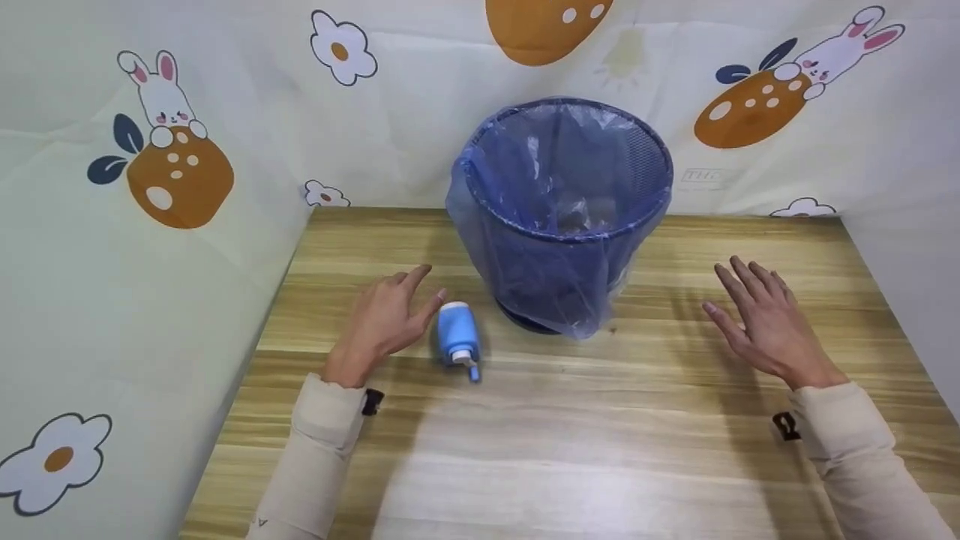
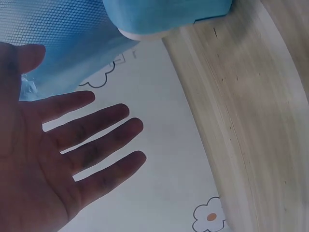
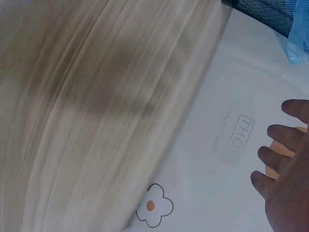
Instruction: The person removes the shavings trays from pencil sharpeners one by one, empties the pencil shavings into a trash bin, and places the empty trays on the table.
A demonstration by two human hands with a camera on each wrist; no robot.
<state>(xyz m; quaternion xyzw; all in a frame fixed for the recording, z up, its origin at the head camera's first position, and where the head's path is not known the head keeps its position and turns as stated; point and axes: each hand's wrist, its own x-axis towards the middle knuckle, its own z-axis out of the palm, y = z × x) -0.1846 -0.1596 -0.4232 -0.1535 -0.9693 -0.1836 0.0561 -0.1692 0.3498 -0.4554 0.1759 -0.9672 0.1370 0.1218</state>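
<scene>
A small blue bottle (image 1: 457, 326) with a white end and a white neck sits on the wooden table, its narrow blue tip toward the person. My left hand (image 1: 386, 315) hovers just left of it, thumb tip close to the white end and nothing held. In the left wrist view that hand's fingers are spread, and part of the bottle (image 2: 169, 14) shows at the top edge. Far to the right, my right hand (image 1: 772, 322) is held over the table with fingers extended, holding nothing. The right wrist view shows its fingers (image 3: 285, 137) apart.
A dark mesh wastebasket (image 1: 517, 289) stands at the table's back middle, between the hands. A translucent blue bag (image 1: 589, 311) lines it and hangs over its rim. Cloth walls (image 1: 405, 135) printed with rabbits and flowers border the table (image 1: 570, 420) at the back and sides.
</scene>
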